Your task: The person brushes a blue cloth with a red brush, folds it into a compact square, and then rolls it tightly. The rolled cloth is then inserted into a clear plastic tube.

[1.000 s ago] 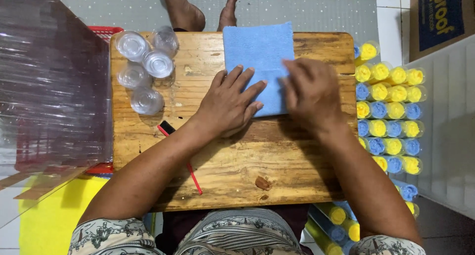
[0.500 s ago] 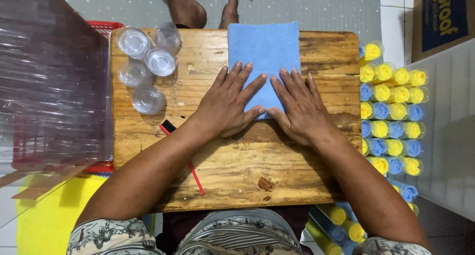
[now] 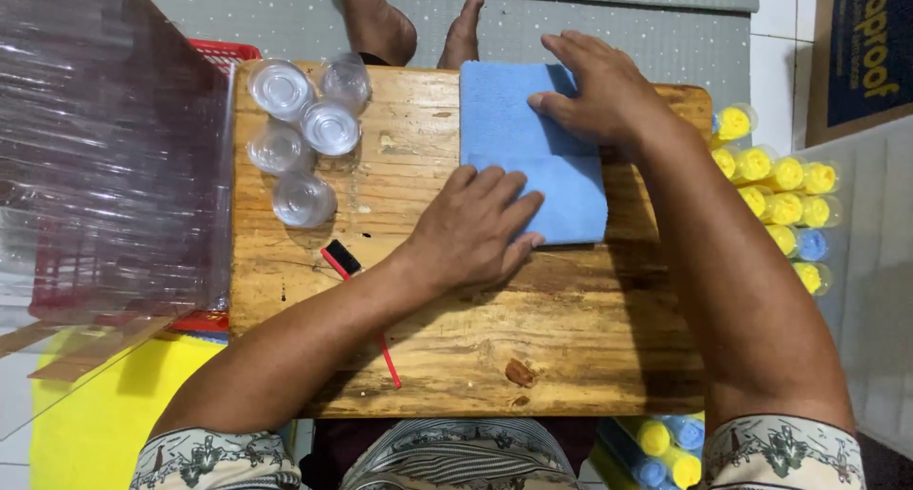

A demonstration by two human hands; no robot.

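- Upper right corner: a cardboard box [image 3: 861, 53] with a dark blue printed panel stands on the floor beyond the worktop's far right corner.
- Left side: a large stack of clear plastic packaging [image 3: 105, 148] fills the view and overlaps the left edge of the wooden worktop [image 3: 571, 357]; a red basket [image 3: 226, 51] shows behind it and a yellow sheet [image 3: 95, 423] lies below it.
- Blue cloth [image 3: 533, 157]: folded, lying flat on the far middle of the worktop, one layer over another.
- Left hand [image 3: 475, 229]: flat, fingers spread and extended, palm down on the near left corner of the cloth; it grips nothing, only presses.
- Right hand [image 3: 599, 91]: palm down on the far right part of the cloth, fingers slightly curled at its edge; whether it pinches a layer cannot be told.
- Clear plastic cups [image 3: 304, 129]: five, clustered on the far left of the worktop, well apart from the cloth.
- One red-handled tool with a black head [image 3: 357, 295] lies near the left forearm, partly hidden by it.
- Small capped bottles [image 3: 780, 181] to the right of the worktop: about seven yellow caps and one blue cap visible, the arm hiding others; more yellow and blue ones [image 3: 661, 447] at the near edge.
- Two bare feet [image 3: 418, 24] rest on the grey mat beyond the worktop.
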